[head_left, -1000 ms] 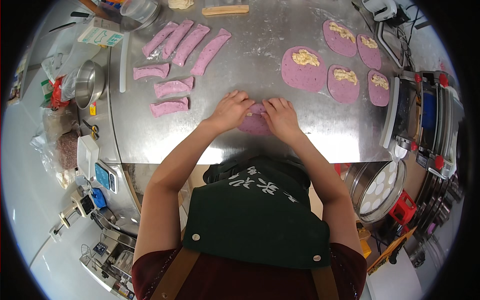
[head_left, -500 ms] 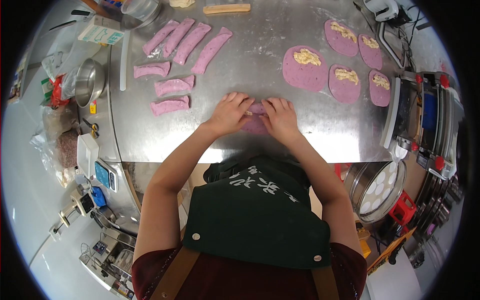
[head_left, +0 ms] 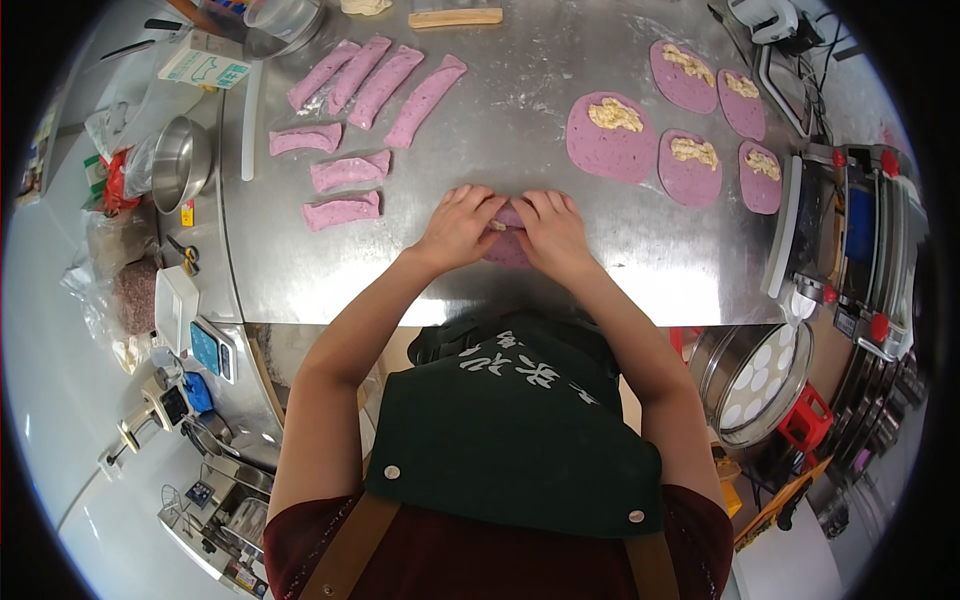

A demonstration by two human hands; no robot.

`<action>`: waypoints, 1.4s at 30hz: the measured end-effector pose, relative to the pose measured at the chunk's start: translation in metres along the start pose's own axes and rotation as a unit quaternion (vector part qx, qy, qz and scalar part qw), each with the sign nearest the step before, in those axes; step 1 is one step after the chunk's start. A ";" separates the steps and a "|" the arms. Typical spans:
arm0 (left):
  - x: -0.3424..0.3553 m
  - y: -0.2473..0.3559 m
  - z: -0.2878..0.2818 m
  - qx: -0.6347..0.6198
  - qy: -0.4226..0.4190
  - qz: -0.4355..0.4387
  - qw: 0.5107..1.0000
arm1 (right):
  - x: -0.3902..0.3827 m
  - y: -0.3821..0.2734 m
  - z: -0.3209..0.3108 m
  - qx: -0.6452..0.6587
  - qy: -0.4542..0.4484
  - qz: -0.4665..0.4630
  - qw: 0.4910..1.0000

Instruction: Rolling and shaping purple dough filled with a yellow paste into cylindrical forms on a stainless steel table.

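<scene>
A purple dough sheet (head_left: 508, 250) lies on the steel table between my hands, its far edge folded partway over a pale lumpy filling (head_left: 497, 226). My left hand (head_left: 462, 228) grips the left end of the fold, with thumb and fingers curled round it. On the fold's other end my right hand (head_left: 551, 232) pinches the dough the same way. My fingers hide parts of the dough. At the right lie several flat dough pieces (head_left: 609, 150) topped with the same filling. Several rolled dough strips (head_left: 388, 87) rest at the left.
A wooden stick (head_left: 455, 18) lies at the table's far edge. Left of the table are a steel bowl (head_left: 181, 165), scissors (head_left: 184, 255) and a scale (head_left: 211, 350). A steamer tray of white rounds (head_left: 757, 384) stands low at the right, beside a red stool (head_left: 806, 418).
My right hand has shifted slightly left along the dough, toward my left hand. The left hand stays in nearly the same spot.
</scene>
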State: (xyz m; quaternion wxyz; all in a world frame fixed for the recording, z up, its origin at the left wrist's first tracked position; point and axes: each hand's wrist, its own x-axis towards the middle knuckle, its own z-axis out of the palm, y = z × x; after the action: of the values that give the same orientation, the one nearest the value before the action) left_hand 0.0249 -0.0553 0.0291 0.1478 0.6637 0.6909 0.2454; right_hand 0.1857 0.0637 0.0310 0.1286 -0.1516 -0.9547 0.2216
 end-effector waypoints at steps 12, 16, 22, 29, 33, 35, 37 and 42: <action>0.000 -0.001 0.003 -0.010 0.024 -0.010 1.000 | 0.011 0.007 0.003 0.016 0.016 -0.014 1.000; 0.002 -0.002 0.005 -0.003 0.041 -0.006 0.999 | 0.011 0.009 0.004 0.028 0.011 0.000 1.000; 0.003 -0.003 0.011 0.018 0.071 -0.030 0.997 | 0.010 0.009 0.005 0.036 0.011 0.011 0.999; 0.004 -0.007 0.009 0.009 0.088 -0.052 0.995 | 0.010 0.007 0.005 0.042 0.015 0.016 0.999; 0.000 -0.008 0.003 -0.040 0.060 -0.037 0.997 | 0.009 0.007 0.006 0.045 0.028 0.019 0.998; -0.001 -0.009 0.003 -0.052 0.057 -0.038 0.996 | 0.009 0.008 0.007 0.048 0.034 0.020 0.998; -0.001 -0.011 0.005 -0.043 0.069 -0.034 0.996 | 0.009 0.007 0.007 0.049 0.033 0.020 0.998; 0.001 -0.010 0.004 -0.042 0.075 -0.032 0.996 | 0.009 0.009 0.010 0.048 0.034 0.019 0.998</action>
State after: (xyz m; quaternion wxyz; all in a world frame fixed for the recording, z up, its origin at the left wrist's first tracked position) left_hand 0.0183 -0.0537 0.0201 0.1312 0.6139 0.7102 0.3187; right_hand 0.1767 0.0708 0.0201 0.1643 -0.1707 -0.9350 0.2638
